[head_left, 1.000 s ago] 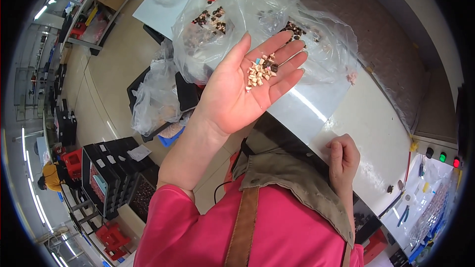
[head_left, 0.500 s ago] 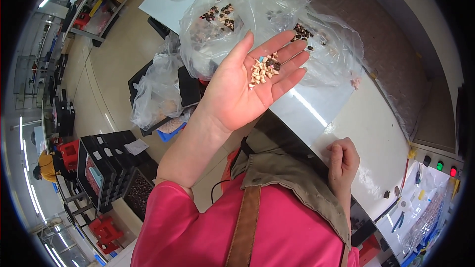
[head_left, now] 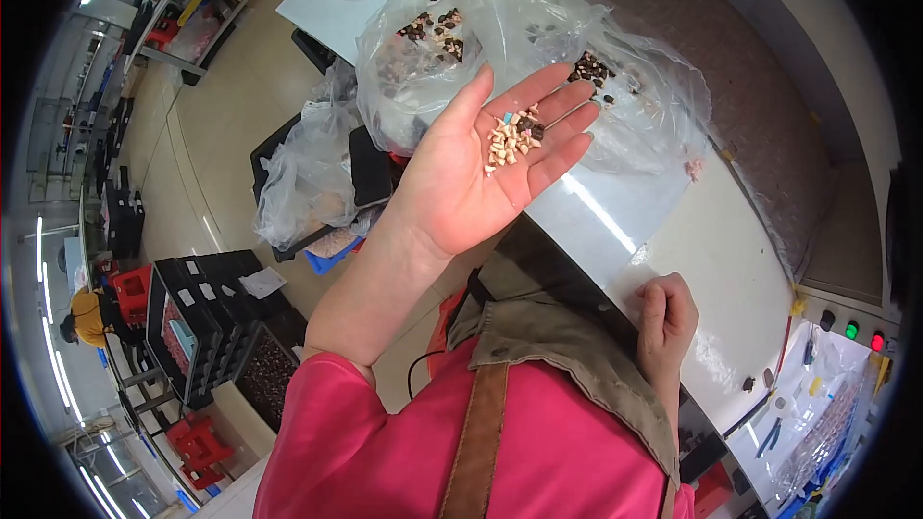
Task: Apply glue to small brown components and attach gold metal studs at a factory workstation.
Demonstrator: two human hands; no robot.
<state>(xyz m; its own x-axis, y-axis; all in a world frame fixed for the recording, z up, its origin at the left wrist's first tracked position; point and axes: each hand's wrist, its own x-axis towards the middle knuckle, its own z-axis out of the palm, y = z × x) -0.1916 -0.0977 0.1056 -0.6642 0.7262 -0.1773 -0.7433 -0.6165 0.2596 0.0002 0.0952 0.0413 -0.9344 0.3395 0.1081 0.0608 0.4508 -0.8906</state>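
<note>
My left hand [head_left: 457,173] is held palm up above the table, fingers stretched out and spread. On its palm lies a small heap of tiny cream-coloured pieces [head_left: 508,145], with a few dark brown ones and a light-blue one among them. Beyond the fingertips, clear plastic bags [head_left: 639,125] hold or carry similar dark and pale pieces. My right hand [head_left: 666,319] rests at the near edge of the white table [head_left: 735,279], its fingers curled and the thumb laid over them. Whatever may be inside that fist is hidden.
Left of the table, a crumpled clear bag [head_left: 312,168] lies over black trays. Stacked black crates [head_left: 207,312] stand on the floor at lower left. To the right are a panel with green and red buttons [head_left: 852,330] and pliers [head_left: 769,437]. A person [head_left: 89,317] is far left.
The view has shifted very slightly. Both my hands keep their pose, and the pieces still lie on my left palm.
</note>
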